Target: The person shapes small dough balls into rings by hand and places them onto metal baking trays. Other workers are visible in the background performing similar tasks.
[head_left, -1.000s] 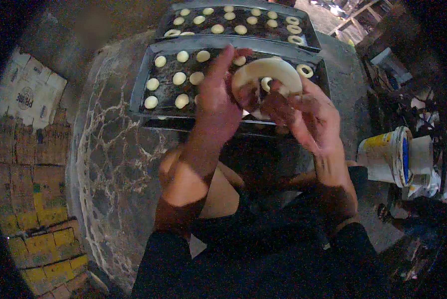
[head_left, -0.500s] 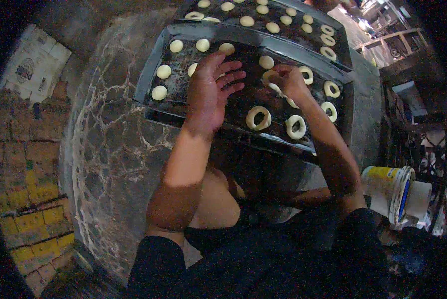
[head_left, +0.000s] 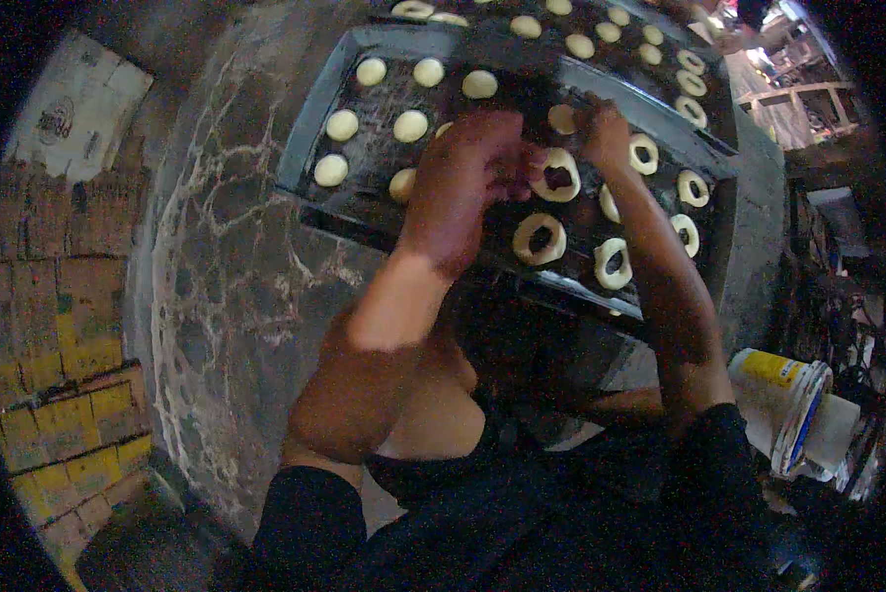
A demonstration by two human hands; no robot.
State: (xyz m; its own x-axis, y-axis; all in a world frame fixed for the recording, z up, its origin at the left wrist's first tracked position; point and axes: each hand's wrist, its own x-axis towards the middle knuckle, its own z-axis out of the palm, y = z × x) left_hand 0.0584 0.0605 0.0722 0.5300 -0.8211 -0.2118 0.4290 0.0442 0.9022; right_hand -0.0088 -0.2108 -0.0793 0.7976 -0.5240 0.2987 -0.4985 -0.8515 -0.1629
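Observation:
A dark baking tray holds pale dough balls at its left and dough rings at its right. My left hand hangs over the middle, slightly blurred, with loosely bent fingers apart and nothing visible in them. Its fingertips come up to the left edge of a dough ring; whether they touch it I cannot tell. Farther back, my right hand is at the right side of a shaded dough ball. Its fingers are partly hidden. My right forearm covers part of another ring.
Behind stands a second tray with more dough balls and rings. The trays rest by a cracked grey surface. Cardboard lies at the left, and a white bucket with a yellow label stands at the right.
My right hand has moved off the dough ring to the ball behind it. My left hand has moved right toward that ring, its fingers less spread. The whole view has shifted slightly.

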